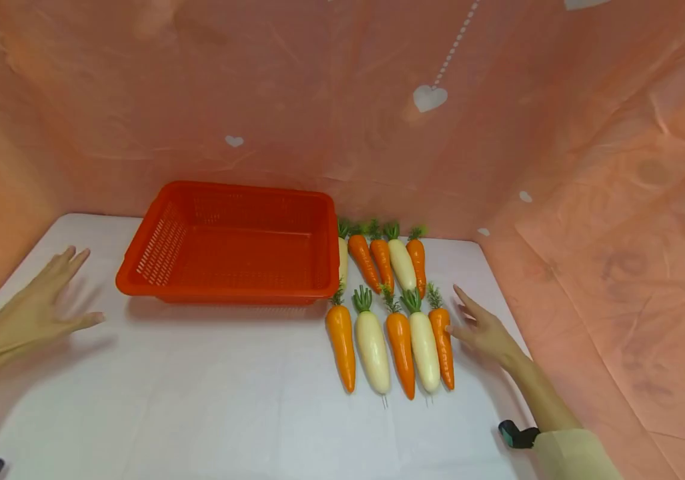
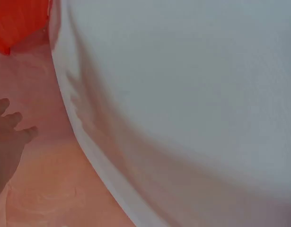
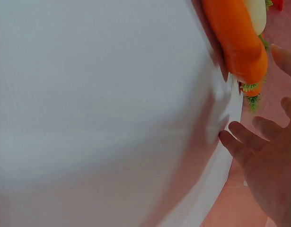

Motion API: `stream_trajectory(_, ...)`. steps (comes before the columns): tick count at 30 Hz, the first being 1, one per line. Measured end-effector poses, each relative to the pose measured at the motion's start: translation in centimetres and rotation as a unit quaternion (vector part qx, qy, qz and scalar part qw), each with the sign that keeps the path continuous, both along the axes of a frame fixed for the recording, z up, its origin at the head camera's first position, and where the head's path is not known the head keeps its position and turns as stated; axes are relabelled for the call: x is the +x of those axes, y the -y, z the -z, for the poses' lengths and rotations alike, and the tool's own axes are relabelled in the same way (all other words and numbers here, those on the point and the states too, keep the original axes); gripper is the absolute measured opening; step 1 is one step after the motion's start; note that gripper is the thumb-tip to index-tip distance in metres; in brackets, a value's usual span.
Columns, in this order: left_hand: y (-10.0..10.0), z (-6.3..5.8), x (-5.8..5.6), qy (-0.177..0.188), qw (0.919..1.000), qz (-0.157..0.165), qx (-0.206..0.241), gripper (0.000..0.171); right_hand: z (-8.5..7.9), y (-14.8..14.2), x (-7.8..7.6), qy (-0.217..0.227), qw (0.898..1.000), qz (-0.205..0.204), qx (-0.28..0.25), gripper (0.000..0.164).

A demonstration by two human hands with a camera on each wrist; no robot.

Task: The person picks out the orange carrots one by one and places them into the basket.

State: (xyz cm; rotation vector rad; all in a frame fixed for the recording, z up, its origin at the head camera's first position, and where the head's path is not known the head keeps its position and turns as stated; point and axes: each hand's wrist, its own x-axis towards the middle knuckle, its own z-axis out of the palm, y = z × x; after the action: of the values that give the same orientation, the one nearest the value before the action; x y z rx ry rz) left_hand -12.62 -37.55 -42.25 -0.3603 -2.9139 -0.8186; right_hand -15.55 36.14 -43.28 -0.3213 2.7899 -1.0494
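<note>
My left hand [image 1: 39,310] hovers over the left part of the table, fingers spread and holding nothing, with the red basket [image 1: 228,298] to its right. My right hand [image 1: 486,337], also holding nothing, is just right of the front row of vegetables, fingers extended. Its thumb overlaps the rightmost front carrot [image 1: 441,350] in the head view. That front row alternates carrots and white radishes [image 1: 372,352], leafy tops pointing away from me. In the right wrist view, the right hand [image 3: 270,161] has its fingers apart beside the nearest carrot [image 3: 237,40].
Behind the front row lies a second row of carrots [image 1: 364,262] and white radishes [image 1: 402,265], right beside the basket, whose wall partly hides one radish. White cloth covers the table [image 1: 198,393]. A pink curtain [image 1: 318,100] with hearts encloses the back and sides.
</note>
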Motion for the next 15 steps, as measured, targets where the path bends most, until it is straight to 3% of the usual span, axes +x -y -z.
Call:
stream_trajectory(7,-1.1,-0.6,-0.4,0.033,0.9984,-0.004,0.046,0.106,0.1,0.8,0.6,0.008,0.999,-0.022,-0.03,0.083)
stream_trajectory(15,-3.4,-1.8,-1.3,0.102,0.9913,0.0,0.083,0.103,0.3,1.9,0.6,0.043,0.999,-0.009,0.017,0.083)
